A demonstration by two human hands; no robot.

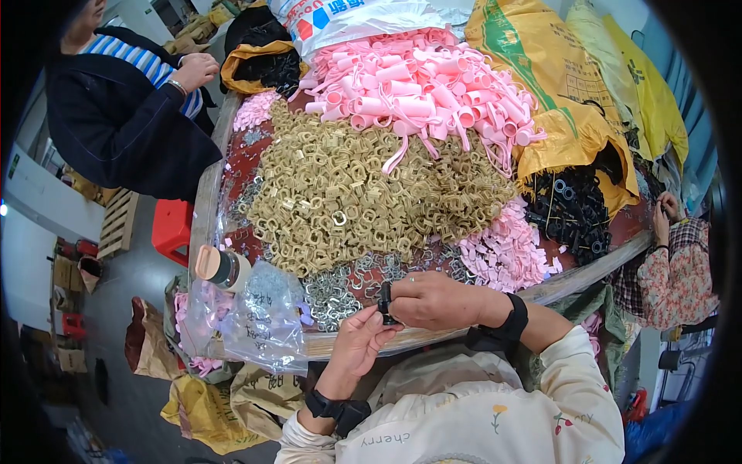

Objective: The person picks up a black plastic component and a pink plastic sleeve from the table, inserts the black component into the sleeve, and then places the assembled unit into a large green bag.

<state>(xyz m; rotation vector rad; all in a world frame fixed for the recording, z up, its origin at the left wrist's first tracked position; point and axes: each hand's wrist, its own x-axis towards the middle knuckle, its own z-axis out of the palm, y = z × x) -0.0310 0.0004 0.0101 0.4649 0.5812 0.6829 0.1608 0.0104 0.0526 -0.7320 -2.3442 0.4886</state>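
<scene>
Your left hand [355,342] and right hand [430,300] pinch a small black part [386,297] between them, above the near side of a table [553,289]. Beyond it, silver metal hooks [334,300] lie before heaped tan buckles [348,197] and pink tubes [413,106].

black piece [386,295] — partly hidden, co-worker [124,100] — cropped at top

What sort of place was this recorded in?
Probably a small-parts assembly workshop: tan plastic clips and pink pieces lie heaped on a table, beside an open yellow sack of black parts.
</scene>
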